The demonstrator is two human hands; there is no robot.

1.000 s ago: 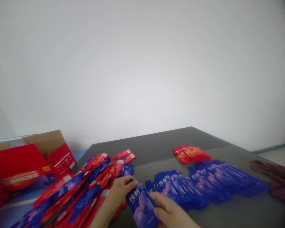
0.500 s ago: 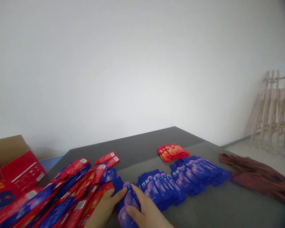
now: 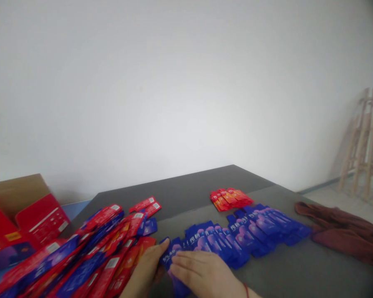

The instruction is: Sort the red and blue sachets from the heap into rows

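A blue and purple packet [image 3: 171,251] lies at the front between my hands. My left hand [image 3: 151,263] grips its left edge, thumb at the top and the other fingers mostly hidden. My right hand [image 3: 205,271] rests flat across it with the fingers stretched out, covering much of its face. To the right, fanned rows of blue packets [image 3: 211,240] and more blue packets [image 3: 267,227] overlap on the table. A heap of mixed red and blue packets [image 3: 96,248] is at the left of my left hand.
Red-orange packets [image 3: 230,198] form a small fan at the back of the dark table [image 3: 180,192]. An opened red carton [image 3: 37,223] stands at far left. Brown cloth [image 3: 338,229] lies on the right edge. Wooden racks [image 3: 366,145] lean against the white wall.
My right hand has gone from fingers and thumb holding the packet to lying flat over it. My left thumb has shifted to the packet's edge. The view has turned slightly left.
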